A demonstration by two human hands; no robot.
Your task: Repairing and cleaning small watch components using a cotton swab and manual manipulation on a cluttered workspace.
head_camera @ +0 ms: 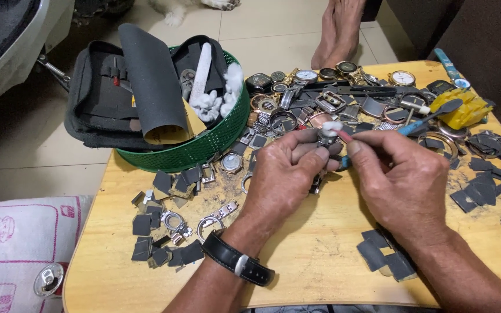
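Two hands clean a small watch part over a cluttered table.
Left hand [285, 174] pinches the watch case [324, 139] at table [314, 261] centre; right hand [398, 179] pinches a blue brush [430, 116]. A slip could drop the case among loose parts [343, 98] and sandpaper scraps [163, 232], where it may scratch.

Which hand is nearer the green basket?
Left. The left hand holds a watch piece just below and right of the green basket; the right hand is farther right, holding a stick.
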